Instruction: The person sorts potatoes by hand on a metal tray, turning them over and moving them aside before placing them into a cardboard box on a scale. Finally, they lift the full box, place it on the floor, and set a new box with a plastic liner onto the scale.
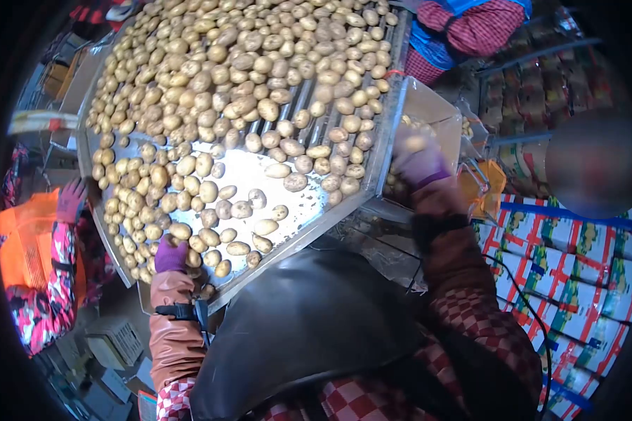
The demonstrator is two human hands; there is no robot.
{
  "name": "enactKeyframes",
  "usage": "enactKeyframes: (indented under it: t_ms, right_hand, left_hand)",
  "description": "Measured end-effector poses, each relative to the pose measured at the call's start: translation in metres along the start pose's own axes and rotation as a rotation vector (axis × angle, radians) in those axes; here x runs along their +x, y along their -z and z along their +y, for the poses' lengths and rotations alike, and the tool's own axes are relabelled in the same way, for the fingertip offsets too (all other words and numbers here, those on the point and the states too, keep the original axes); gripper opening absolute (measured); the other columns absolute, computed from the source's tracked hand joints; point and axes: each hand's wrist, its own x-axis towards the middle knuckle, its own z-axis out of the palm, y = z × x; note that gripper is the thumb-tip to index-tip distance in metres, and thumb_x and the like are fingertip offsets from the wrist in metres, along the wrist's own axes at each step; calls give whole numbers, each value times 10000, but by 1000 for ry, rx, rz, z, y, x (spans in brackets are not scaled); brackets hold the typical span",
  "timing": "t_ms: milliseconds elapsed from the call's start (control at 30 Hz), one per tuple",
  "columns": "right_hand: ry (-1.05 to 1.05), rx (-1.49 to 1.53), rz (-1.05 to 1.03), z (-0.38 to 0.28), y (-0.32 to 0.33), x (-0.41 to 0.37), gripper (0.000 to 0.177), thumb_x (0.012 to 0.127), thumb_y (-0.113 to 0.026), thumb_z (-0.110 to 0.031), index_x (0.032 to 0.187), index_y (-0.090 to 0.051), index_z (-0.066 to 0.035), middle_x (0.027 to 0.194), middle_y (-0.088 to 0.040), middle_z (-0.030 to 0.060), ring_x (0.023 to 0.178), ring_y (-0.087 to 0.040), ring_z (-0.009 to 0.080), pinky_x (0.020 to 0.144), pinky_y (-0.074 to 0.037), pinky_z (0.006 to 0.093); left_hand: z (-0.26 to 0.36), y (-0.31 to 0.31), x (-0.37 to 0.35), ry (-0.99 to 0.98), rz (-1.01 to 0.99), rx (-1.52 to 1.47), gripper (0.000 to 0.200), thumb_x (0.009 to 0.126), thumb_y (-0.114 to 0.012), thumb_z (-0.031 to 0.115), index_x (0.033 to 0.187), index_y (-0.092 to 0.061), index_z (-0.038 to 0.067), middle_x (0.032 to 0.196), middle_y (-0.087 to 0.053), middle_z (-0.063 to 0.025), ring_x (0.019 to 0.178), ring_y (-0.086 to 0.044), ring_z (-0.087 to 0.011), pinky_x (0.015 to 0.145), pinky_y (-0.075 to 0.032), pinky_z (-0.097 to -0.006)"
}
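Note:
Many potatoes (268, 109) lie on a metal sorting table (249, 165) with dark rollers under its upper part. My left hand (170, 255), in a purple glove, is among the potatoes at the table's lower left edge; its fingers are curled, and what they hold, if anything, is hidden. Beyond the table's right edge, my right hand (421, 158), also in a purple glove, is blurred by motion over an open cardboard box (439, 116). A potato (415, 143) shows at its fingers, but the grip is smeared. More potatoes lie inside the box.
A co-worker in an orange vest (31, 235) stands at the left, a gloved hand by the table edge. Another in a checked sleeve (481, 28) is at the top right. Printed cartons (569, 274) are stacked at the right; a plastic crate (116, 344) sits at the lower left.

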Motion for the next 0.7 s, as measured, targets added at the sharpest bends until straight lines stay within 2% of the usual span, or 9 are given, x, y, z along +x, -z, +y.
enactKeyframes:
  t_ms: [67, 133, 267, 333, 433, 567, 600, 633, 700]
  right_hand:
    - [244, 169, 147, -61, 77, 27, 243, 921, -572, -234, 1094, -580, -63, 968, -636, 56, 824, -626, 187, 716, -521, 274]
    - [175, 684, 190, -101, 105, 29, 283, 909, -589, -267, 1115, -571, -75, 1056, -646, 87, 943, -639, 221, 842, -524, 345]
    - [231, -1688, -232, -17, 25, 26, 383, 873, -564, -189, 1238, -553, -74, 1221, -575, 177, 1137, -571, 222, 950, -470, 381]
    - [346, -2303, -773, 16, -68, -19, 422, 916, -530, -183, 1316, -529, -48, 1288, -543, 205, 1199, -550, 229, 993, -458, 406]
    - [343, -1203, -877, 128, -120, -50, 427, 971, -509, -239, 1352, -463, -51, 1280, -541, 144, 1183, -538, 225, 979, -471, 372]
    - [427, -947, -897, 117, -139, -65, 338, 922, -605, -138, 1236, -538, -32, 1047, -649, 124, 997, -629, 225, 850, -532, 364]
    - [-160, -316, -842, 124, -107, -41, 271, 923, -604, -131, 1171, -553, -34, 996, -642, 106, 933, -630, 221, 808, -543, 361]
    - [-346, -28, -628, 114, -84, -29, 318, 933, -584, -172, 1207, -522, -22, 1064, -608, 126, 988, -605, 242, 841, -532, 374]
    - [-277, 340, -147, 74, -14, -9, 420, 955, -544, -252, 1280, -460, 2, 1199, -540, 166, 1098, -554, 283, 907, -511, 400]
  left_hand:
    - [0, 4, -3, -22, 10, -167, 558, 763, -734, 384, 1209, -579, 86, 1039, -679, -191, 961, -668, -329, 831, -521, -419]
    - [0, -1, 0, 10, 32, -377, 537, 790, -712, 385, 1220, -583, 89, 1059, -681, -185, 956, -672, -307, 819, -529, -396]
    - [44, 17, -26, -101, 27, -859, 492, 848, -679, 306, 1281, -563, 104, 1048, -680, -131, 890, -665, -240, 761, -541, -357]
    - [141, 58, -73, -59, -213, -1109, 503, 882, -663, 216, 1352, -516, 111, 1010, -676, -94, 860, -647, -198, 721, -537, -344]
    - [182, 26, -62, -689, -347, -611, 509, 930, -604, 362, 1363, -517, 109, 1181, -660, -155, 1053, -644, -260, 909, -488, -336]
    - [195, 23, -16, -755, 125, -57, 525, 812, -669, 391, 1253, -597, 116, 1180, -619, -176, 1058, -586, -376, 895, -462, -447]
    - [171, 18, -4, -687, 366, 107, 544, 778, -683, 400, 1241, -606, 124, 1192, -595, -168, 1106, -549, -385, 910, -445, -464]
    - [119, -10, 16, -772, 616, 120, 571, 766, -682, 433, 1256, -601, 152, 1238, -572, -165, 1142, -520, -408, 948, -403, -515]
    - [80, -4, 7, -735, 514, 58, 520, 751, -691, 413, 1208, -625, 172, 1294, -542, -168, 1158, -502, -414, 917, -383, -565]
